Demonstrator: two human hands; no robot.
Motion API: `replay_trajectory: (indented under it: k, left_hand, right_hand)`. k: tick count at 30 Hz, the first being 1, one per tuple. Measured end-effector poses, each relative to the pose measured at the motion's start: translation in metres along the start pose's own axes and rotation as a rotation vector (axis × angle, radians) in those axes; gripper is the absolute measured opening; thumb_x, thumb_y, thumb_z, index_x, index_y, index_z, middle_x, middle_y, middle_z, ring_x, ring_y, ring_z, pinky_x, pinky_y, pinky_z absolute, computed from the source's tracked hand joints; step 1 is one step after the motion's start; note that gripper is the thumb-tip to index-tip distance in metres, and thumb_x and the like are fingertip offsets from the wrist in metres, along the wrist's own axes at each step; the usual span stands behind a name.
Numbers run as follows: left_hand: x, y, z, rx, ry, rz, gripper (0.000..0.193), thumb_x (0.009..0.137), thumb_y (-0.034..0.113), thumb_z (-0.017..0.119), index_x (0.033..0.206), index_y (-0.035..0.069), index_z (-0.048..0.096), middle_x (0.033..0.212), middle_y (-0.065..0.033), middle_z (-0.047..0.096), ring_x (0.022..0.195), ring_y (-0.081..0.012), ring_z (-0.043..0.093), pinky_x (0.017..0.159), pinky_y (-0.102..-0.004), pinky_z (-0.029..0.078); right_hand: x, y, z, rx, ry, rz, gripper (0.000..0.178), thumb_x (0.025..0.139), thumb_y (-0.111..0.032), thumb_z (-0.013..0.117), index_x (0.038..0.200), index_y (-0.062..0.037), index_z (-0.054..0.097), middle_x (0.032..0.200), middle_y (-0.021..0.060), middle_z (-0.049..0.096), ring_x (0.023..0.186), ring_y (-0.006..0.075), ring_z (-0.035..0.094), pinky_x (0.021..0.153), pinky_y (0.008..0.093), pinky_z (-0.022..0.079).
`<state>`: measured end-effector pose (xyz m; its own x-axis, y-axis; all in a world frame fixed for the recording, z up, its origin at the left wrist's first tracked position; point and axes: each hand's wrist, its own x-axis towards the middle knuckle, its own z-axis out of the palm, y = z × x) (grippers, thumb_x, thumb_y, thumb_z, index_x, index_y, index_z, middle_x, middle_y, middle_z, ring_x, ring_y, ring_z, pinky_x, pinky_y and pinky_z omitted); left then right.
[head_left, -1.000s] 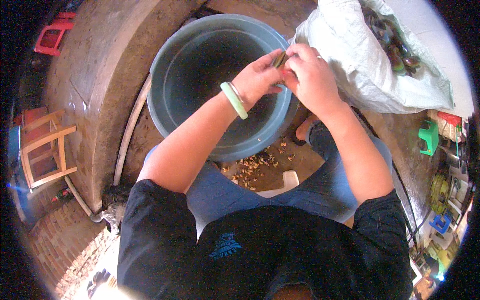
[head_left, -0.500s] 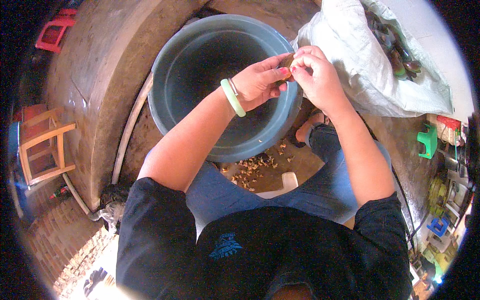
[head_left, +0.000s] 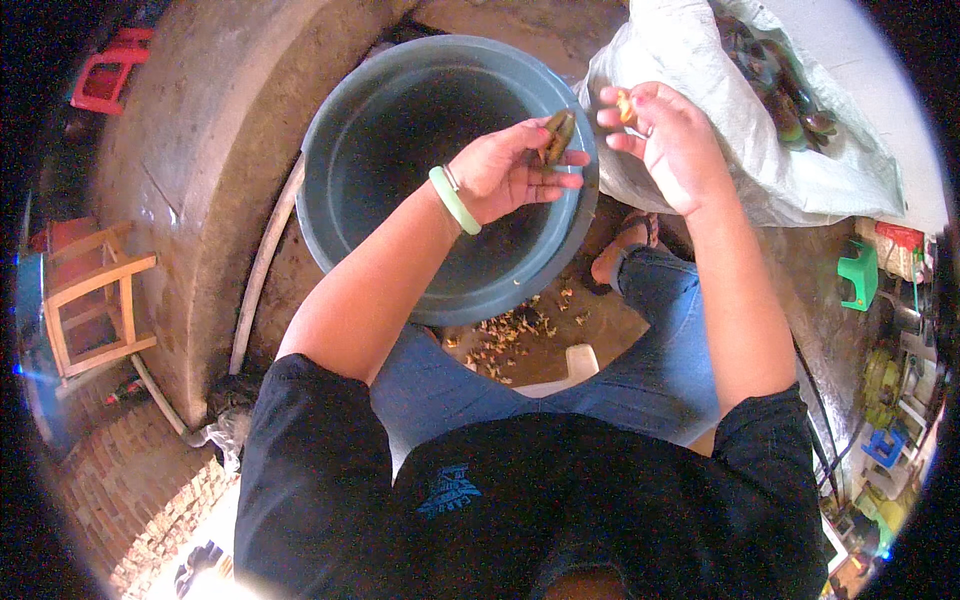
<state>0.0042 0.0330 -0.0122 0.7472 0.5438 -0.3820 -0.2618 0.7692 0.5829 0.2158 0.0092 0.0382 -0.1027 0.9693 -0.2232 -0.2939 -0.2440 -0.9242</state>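
Observation:
My left hand [head_left: 510,175], with a pale green bangle on its wrist, is above the right side of a large blue-grey tub [head_left: 448,312]. Between its thumb and fingers sits a brownish-green mussel [head_left: 558,138], its long shell tilted upward. My right hand [head_left: 668,130] is raised just past the tub's right rim, apart from the left. Its thumb and fingertips pinch a small orange-yellow piece of mussel flesh [head_left: 626,106]. The tub's inside is dark, and I cannot make out what it holds.
At the upper right stands a white woven sack [head_left: 660,60], folded open over dark, shiny shells [head_left: 790,100]. Pale yellowish scraps [head_left: 505,340] litter the floor below the tub. A wooden stool [head_left: 100,300] is left; a green stool [head_left: 858,275] is right. A pipe [head_left: 265,260] runs beside the tub.
My hands, together at the mussel before, have separated. The right has moved up and right with the orange piece; the left has shifted slightly left and keeps the mussel.

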Motion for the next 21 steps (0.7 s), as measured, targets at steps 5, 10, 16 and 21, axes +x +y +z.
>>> replay_trajectory:
  k: [5,10,16,21]
  left_hand:
    - [-0.002,0.012,-0.008,0.004,0.091,0.117,0.034,0.093,0.03,0.05,0.121,0.011,0.05,0.109,-0.011,0.064,0.075,-0.0139,0.06,0.065,-0.0255,0.048]
    - [0.009,0.039,0.034,0.258,0.276,0.361,0.039,0.091,0.019,0.058,0.127,0.011,0.047,0.103,-0.0053,0.063,0.072,-0.0085,0.055,0.059,-0.02,0.045]
    - [0.067,0.09,0.18,1.035,0.15,0.785,0.046,0.092,0.032,0.052,0.123,-0.002,0.046,0.09,-0.0083,0.06,0.079,-0.0148,0.056,0.068,-0.0256,0.048]
    - [0.083,0.13,0.114,0.943,0.183,0.821,0.034,0.093,0.032,0.051,0.099,-0.001,0.058,0.076,-0.0066,0.056,0.066,-0.0127,0.053,0.061,-0.0267,0.046]
  right_hand:
    - [-0.032,-0.013,0.001,-0.871,-0.565,-0.037,0.003,0.078,-0.003,0.055,0.081,-0.0041,0.054,0.078,0.0044,0.059,0.07,0.013,0.057,0.065,0.0291,0.048]
    - [-0.067,0.01,0.029,-1.565,-0.873,0.131,0.021,0.077,-0.024,0.059,0.075,-0.0044,0.066,0.074,0.018,0.064,0.075,0.0352,0.064,0.066,0.0457,0.051]
    - [-0.066,0.037,0.019,-1.53,-0.917,-0.022,0.026,0.079,-0.028,0.059,0.081,-0.0017,0.064,0.086,0.0162,0.063,0.083,0.0343,0.063,0.074,0.0447,0.051]
    - [-0.06,0.028,0.02,-1.567,-0.811,-0.088,0.024,0.08,-0.028,0.059,0.084,-0.0037,0.062,0.088,0.0156,0.062,0.083,0.0345,0.061,0.076,0.0444,0.05]
